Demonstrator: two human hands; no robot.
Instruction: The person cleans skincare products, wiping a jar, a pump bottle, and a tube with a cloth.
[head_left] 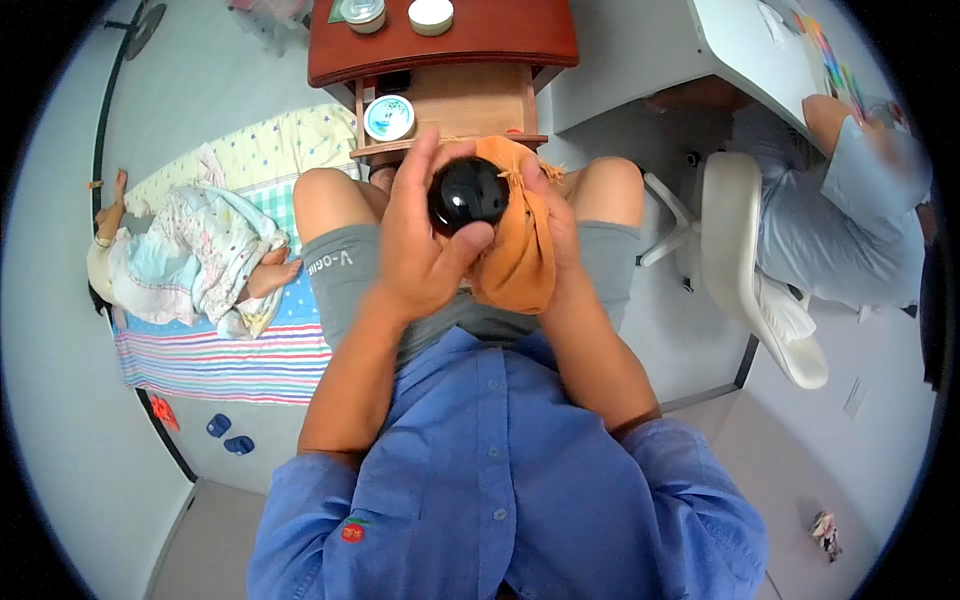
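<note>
Forearms (352,385) reach forward — left hand (415,255) curled, thumb (468,243) bent inward — right hand (562,235) close beside.

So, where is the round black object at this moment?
In the head view, the round black object is at upper centre, in the left hand, immediately left of the orange pouch.

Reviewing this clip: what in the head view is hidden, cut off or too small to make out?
All in the head view:
- Orange pouch: any contents, hidden by its cloth.
- Right hand: some fingers, hidden behind the pouch.
- Black round object: its underside, turned away from the camera.
- Drawer: its back, hidden under the red cabinet top.
- White desk: far part, cut off by the top edge.
</note>
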